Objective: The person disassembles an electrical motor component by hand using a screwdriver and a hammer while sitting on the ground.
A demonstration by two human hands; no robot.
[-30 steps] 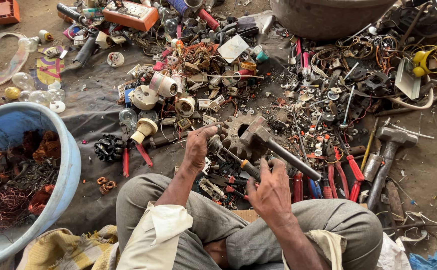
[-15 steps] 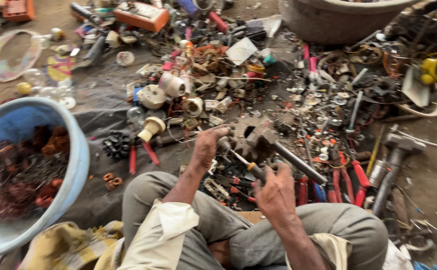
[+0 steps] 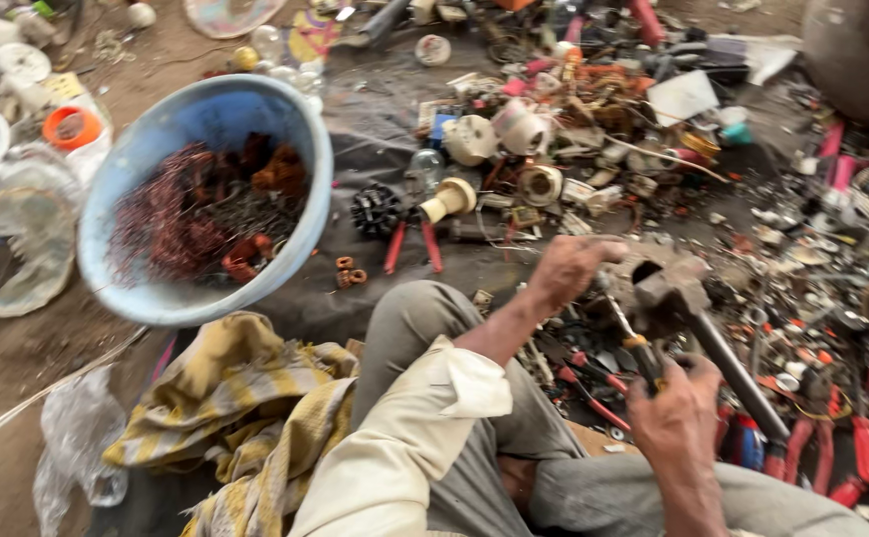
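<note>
Both hands keep their hold: your left hand (image 3: 566,268) still grips the rusty metal block (image 3: 665,283), your right hand (image 3: 675,413) stays closed on the screwdriver (image 3: 633,343); only the view shifted toward the blue basin (image 3: 300,149).

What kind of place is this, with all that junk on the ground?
Probably a scrap-sorting spot on bare ground. A blue tub holds tangled copper wire, loose metal parts cover a dark sheet, and the left hand steadies a rusty metal piece while the right hand works it with a tool.

A tub (image 3: 300,139) of wire sits far left; a cloth (image 3: 245,408) lies near it; scrap parts (image 3: 574,129) lie far right
</note>
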